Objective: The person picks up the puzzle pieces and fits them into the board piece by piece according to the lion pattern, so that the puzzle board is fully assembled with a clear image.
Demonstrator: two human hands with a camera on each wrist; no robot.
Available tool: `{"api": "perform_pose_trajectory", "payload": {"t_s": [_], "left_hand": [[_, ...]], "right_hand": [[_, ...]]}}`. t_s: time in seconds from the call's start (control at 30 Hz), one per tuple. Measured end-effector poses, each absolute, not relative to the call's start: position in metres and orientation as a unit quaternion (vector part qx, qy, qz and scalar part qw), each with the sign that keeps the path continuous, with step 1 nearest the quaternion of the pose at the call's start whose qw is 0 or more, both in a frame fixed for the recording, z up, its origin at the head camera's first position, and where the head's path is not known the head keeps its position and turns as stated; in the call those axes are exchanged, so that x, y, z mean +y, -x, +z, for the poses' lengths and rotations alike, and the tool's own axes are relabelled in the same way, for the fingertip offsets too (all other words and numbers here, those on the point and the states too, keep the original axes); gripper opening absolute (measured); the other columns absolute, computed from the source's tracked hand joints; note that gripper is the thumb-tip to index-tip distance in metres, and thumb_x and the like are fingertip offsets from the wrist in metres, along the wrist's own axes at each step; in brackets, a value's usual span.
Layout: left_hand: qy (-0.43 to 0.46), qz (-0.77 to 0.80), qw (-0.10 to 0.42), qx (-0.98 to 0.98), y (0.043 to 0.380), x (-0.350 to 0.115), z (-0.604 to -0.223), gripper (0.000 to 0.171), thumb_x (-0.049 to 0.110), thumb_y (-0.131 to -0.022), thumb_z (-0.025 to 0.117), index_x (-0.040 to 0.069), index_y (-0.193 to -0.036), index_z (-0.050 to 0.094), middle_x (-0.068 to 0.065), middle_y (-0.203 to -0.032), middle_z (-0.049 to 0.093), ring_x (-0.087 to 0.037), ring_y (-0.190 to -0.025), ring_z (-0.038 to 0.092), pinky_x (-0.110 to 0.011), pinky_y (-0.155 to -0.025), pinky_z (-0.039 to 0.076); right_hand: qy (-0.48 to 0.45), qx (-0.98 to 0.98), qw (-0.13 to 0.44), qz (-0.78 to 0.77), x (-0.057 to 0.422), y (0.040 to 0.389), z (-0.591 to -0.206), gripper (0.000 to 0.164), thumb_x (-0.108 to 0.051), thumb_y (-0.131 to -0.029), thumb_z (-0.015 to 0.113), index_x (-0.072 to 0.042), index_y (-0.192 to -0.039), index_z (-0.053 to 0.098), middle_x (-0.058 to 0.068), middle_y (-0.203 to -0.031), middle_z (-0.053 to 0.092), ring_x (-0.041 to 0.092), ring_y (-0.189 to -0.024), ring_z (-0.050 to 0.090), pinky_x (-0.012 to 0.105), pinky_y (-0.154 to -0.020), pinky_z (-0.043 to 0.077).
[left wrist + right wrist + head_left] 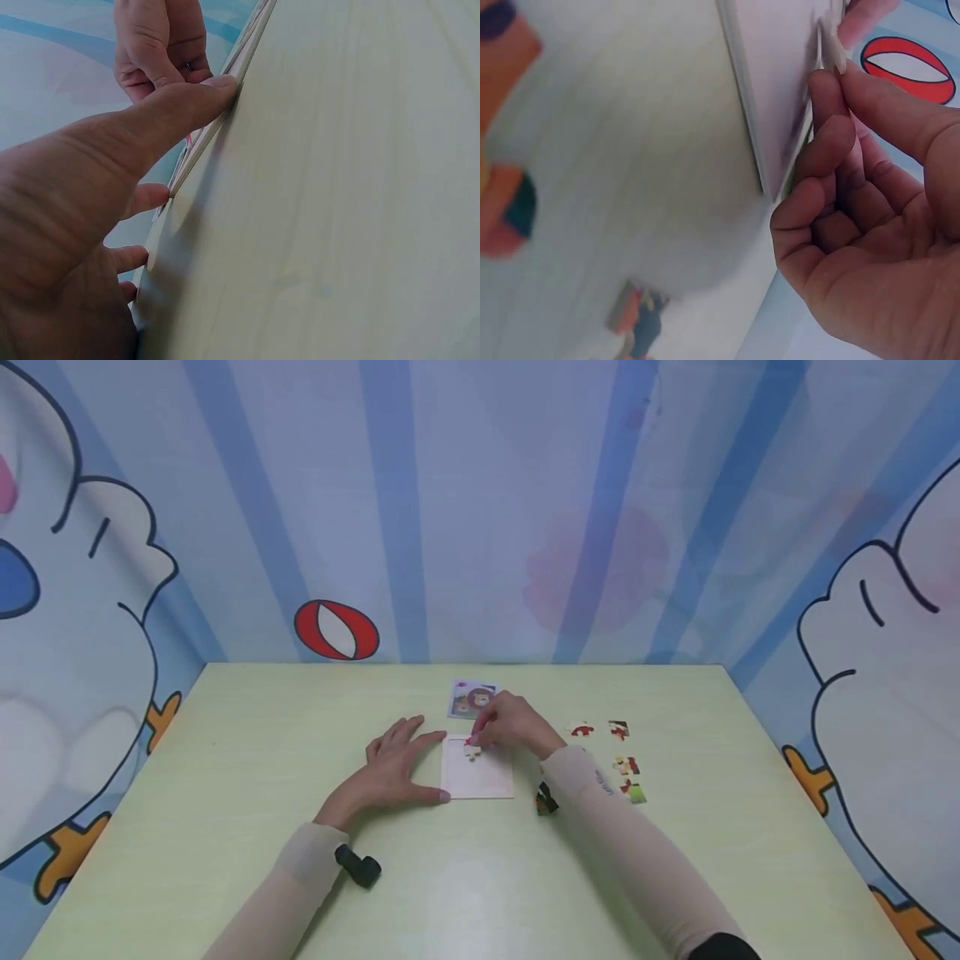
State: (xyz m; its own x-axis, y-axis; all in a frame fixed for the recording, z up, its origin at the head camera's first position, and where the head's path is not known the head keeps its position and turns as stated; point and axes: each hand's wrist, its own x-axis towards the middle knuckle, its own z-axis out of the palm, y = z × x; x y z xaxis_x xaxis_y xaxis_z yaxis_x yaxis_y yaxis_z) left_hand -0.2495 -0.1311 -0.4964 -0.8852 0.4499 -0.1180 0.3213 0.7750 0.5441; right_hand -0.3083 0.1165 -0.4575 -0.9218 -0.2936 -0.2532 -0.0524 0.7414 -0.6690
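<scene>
A white square puzzle tray lies flat on the table. My left hand is spread along its left side, the thumb at the near corner and the index finger at the far corner. Over the tray's upper part, my right hand pinches a small puzzle piece between thumb and index finger; its printed face is mostly hidden. Just below those fingertips, a pale patterned patch shows inside the tray, too small to make out fully.
Behind the tray lies a picture card with a cartoon animal. Loose puzzle pieces lie to the right, among them a red and white one, a dark-edged one, a green-cornered one and a dark one near the right forearm.
</scene>
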Motion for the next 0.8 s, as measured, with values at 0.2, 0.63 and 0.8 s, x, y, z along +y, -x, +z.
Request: {"api": "perform_pose_trajectory", "payload": {"t_s": [0.2,0.63,0.8], "left_hand": [[-0.207,0.266,0.123,0.933,0.25,-0.131,-0.498,0.098,0.056,-0.083,0.088,0.029,-0.166,0.042,-0.013,-0.182,0.014,-0.043,-0.169,0.005,-0.075,-0.129,0.012],[-0.211,0.264,0.123,0.933,0.252,-0.131,-0.497,0.098,0.057,-0.083,0.087,0.029,-0.166,0.042,-0.015,-0.182,0.015,-0.044,-0.168,0.005,-0.076,-0.127,0.013],[-0.209,0.27,0.122,0.932,0.251,-0.132,-0.497,0.098,0.056,-0.082,0.088,0.029,-0.165,0.043,-0.014,-0.182,0.015,-0.044,-0.169,0.005,-0.076,-0.128,0.012]], "right_hand": [[0.096,0.922,0.168,-0.334,0.109,0.308,-0.461,0.006,-0.018,-0.092,0.085,-0.012,-0.093,0.083,0.002,-0.085,0.074,0.016,-0.078,0.061,0.024,-0.068,0.048],[0.102,0.926,0.161,-0.325,0.093,0.31,-0.46,0.008,-0.017,-0.091,0.086,-0.009,-0.093,0.082,0.008,-0.123,0.068,0.018,-0.09,0.061,0.025,-0.074,0.047],[0.102,0.93,0.154,-0.318,0.089,0.31,-0.46,0.009,-0.015,-0.09,0.087,-0.008,-0.091,0.082,0.005,-0.113,0.066,0.018,-0.09,0.06,0.024,-0.073,0.047]]}}
